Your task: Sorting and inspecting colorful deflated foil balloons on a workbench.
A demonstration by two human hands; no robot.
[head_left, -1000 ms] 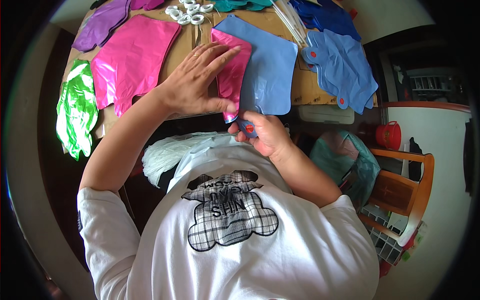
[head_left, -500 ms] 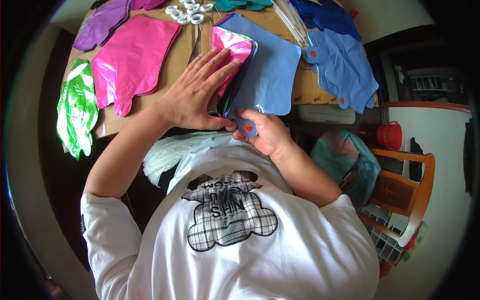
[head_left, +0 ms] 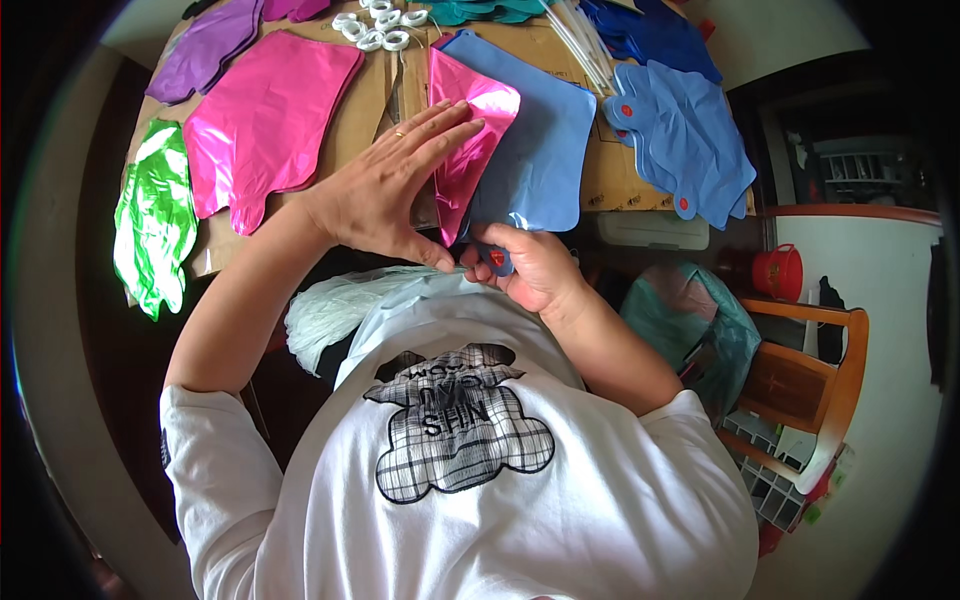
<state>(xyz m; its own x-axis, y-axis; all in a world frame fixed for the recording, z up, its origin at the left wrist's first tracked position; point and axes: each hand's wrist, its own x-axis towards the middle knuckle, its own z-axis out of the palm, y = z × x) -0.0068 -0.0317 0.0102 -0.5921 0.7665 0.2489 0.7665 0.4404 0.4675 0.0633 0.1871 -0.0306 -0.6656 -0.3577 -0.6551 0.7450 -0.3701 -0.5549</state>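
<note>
In front of me lies a flat, uninflated blue foil balloon. A pink foil layer is folded over its left part. My left hand is open, with fingers spread and fingertips resting on the pink foil. My right hand is closed on the near end of the blue balloon, pinching a tab with a red dot between thumb and fingers. The thumb of my left hand reaches close to that tab. How many layers lie under the pink foil is hidden.
Cardboard covers the table. Around lie pink balloons, a shiny green one, purple ones, and light blue ones with red dots. White ribbon rolls and white sticks sit at the far side.
The pink foil now spreads wider over the blue balloon, and the coloured edges beside it no longer show. My left fingers have shifted slightly; the right hand's tab has turned and shows less.
</note>
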